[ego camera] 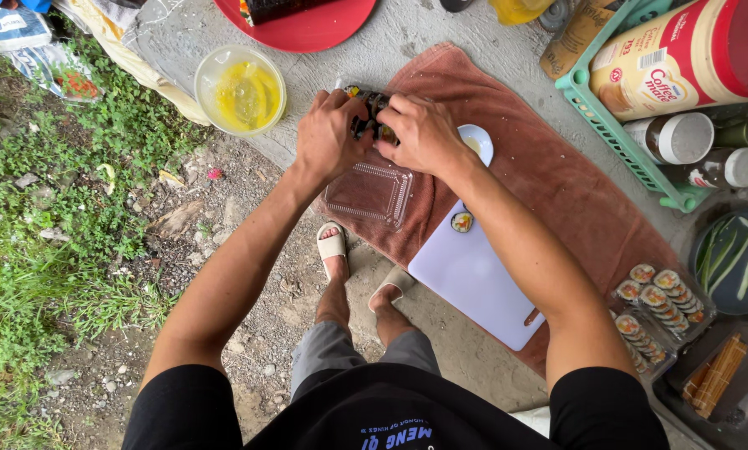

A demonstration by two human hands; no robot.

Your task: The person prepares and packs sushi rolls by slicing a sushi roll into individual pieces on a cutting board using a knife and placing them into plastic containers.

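Two hands close their grip together on a dark seaweed roll [372,112] at twelve o'clock, the left hand [331,133] and right hand [422,133] curled tight around it just above an empty clear plastic box [370,193] on the brown towel [557,183]. Nearer, at five o'clock, a white cutting board [474,279] carries one cut slice [461,221], and at four o'clock clear trays [661,308] hold rows of sliced rolls. Farther off, a clear bowl [241,90] at eleven o'clock holds yellow liquid, and a small white dish [477,142] sits beside the right hand.
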